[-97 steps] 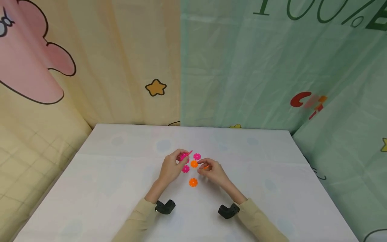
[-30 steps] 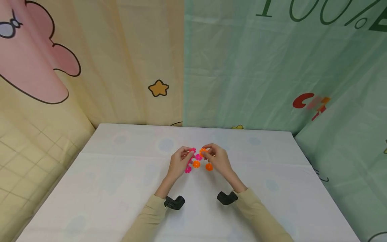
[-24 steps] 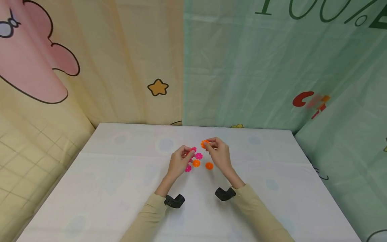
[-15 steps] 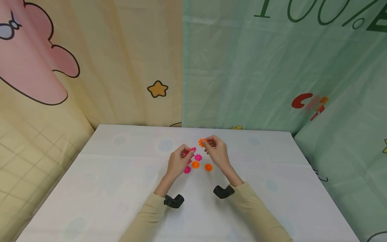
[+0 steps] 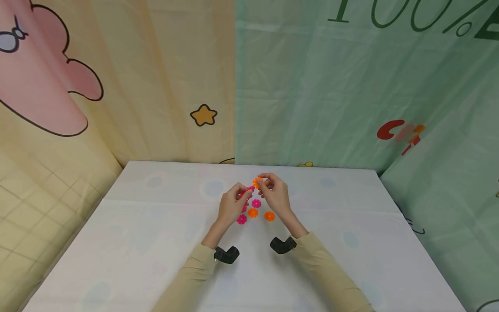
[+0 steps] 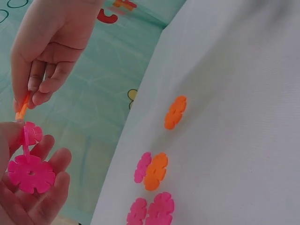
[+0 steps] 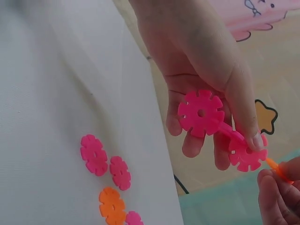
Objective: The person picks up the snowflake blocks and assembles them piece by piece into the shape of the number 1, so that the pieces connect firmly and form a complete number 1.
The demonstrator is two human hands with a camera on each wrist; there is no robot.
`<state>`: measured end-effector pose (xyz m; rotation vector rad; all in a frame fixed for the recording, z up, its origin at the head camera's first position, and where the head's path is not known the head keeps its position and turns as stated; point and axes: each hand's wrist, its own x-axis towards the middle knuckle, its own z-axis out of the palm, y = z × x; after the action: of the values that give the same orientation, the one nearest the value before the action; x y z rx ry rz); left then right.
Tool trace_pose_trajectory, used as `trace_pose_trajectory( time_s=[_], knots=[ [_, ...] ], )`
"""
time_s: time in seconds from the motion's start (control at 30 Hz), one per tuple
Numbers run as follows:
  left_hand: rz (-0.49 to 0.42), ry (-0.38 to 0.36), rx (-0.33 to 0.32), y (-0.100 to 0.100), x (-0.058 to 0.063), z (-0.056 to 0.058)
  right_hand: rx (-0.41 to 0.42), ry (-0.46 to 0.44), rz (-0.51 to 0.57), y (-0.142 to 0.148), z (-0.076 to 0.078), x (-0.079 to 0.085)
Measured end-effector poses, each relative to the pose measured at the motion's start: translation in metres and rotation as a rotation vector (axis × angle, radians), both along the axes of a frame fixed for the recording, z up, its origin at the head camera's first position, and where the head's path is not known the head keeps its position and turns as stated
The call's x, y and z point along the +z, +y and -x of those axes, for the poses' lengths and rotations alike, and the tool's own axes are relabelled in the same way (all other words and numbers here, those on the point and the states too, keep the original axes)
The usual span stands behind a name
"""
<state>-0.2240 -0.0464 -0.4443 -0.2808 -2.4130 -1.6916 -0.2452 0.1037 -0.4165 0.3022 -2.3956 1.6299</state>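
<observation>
Above the table, my left hand (image 5: 231, 203) pinches a short chain of joined pink notched discs (image 7: 201, 113) between thumb and fingers. These are flat flower-shaped interlocking pieces with slots round the rim. My right hand (image 5: 276, 193) pinches one orange notched disc (image 5: 257, 182) by its edge, close to the far end of the pink chain. In the right wrist view the orange edge meets the rim of the end pink disc, which my left thumb presses. The fingers of my right hand (image 6: 47, 70) partly hide the orange disc in the left wrist view.
Loose pieces lie on the white table (image 5: 156, 242) under the hands: an orange disc (image 5: 270, 216), another orange disc (image 5: 253, 212), and several pink discs (image 5: 241, 219). Printed curtains (image 5: 312, 86) hang behind the table. A black wrist camera (image 5: 227, 255) sits on the left wrist.
My right hand picked up an orange disc, raised it over the far pieces, then moved left to the pink chain. My left hand has kept its grip on the chain, shifting slightly.
</observation>
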Motion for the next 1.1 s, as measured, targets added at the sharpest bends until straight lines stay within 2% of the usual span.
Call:
trace_pose_trajectory(
  time_s=[0.37,0.57,0.67,0.87,1.03,1.1],
  knots=[
    [0.003,-0.022,-0.013,0.002,0.001,0.001,-0.019,0.049,-0.01,-0.003,0.003,-0.001],
    [0.007,0.014,0.005,0.002,0.003,0.001,-0.002,0.031,0.017,-0.004,0.005,0.0],
    [0.016,0.045,0.028,0.002,0.002,0.001,-0.005,0.04,0.04,-0.006,0.005,0.0],
    [-0.007,0.159,0.108,0.003,0.001,0.002,-0.016,0.075,0.11,-0.011,0.006,0.0],
    [-0.027,0.208,0.139,0.004,-0.002,0.003,0.013,0.014,0.132,-0.014,0.006,0.003],
    [-0.023,0.211,0.14,0.005,-0.002,0.003,0.023,-0.014,0.137,-0.015,0.0,0.01]
  ],
)
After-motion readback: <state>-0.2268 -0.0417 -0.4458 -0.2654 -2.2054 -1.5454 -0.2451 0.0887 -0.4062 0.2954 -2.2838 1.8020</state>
